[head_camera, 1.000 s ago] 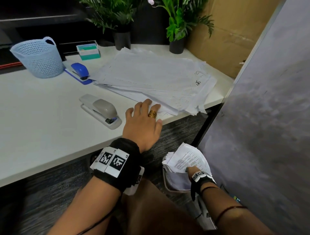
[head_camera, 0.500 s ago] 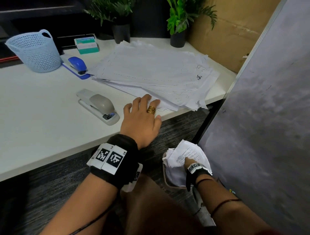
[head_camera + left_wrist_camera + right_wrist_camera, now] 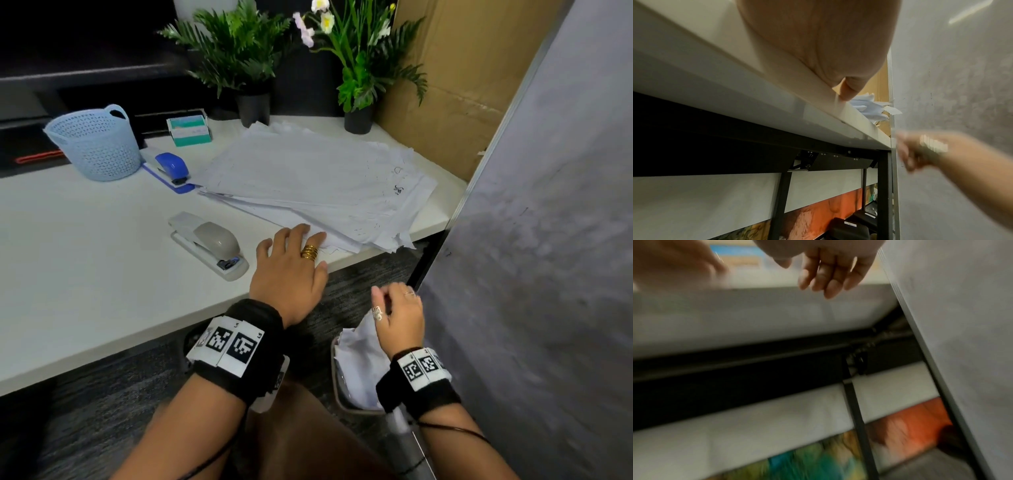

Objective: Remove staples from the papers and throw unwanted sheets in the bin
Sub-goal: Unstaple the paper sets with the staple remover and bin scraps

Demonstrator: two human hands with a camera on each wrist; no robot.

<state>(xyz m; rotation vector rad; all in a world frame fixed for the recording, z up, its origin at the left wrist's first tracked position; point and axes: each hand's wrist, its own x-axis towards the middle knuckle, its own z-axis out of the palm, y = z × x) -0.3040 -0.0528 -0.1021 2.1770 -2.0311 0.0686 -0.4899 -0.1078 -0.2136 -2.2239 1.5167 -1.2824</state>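
Note:
A loose pile of white papers [image 3: 315,181] covers the right half of the white desk [image 3: 85,274]; its overhanging corners [image 3: 871,107] show from below in the left wrist view. My left hand [image 3: 291,263] lies flat on the desk edge, fingertips touching the pile's near corner. My right hand [image 3: 399,308] hangs empty above the bin [image 3: 337,380] on the floor, fingers loosely bent [image 3: 828,280]. Crumpled white sheets [image 3: 359,359] fill the bin.
A grey stapler [image 3: 209,243] lies left of my left hand. A blue stapler [image 3: 169,168], a light-blue basket [image 3: 94,144] and a teal box [image 3: 188,130] stand further back. Two potted plants [image 3: 356,68] line the rear. A grey partition [image 3: 534,240] closes the right side.
My right hand has let go of the sheet in the bin and risen above it. The left hand has stayed on the desk edge. The head view has tilted up.

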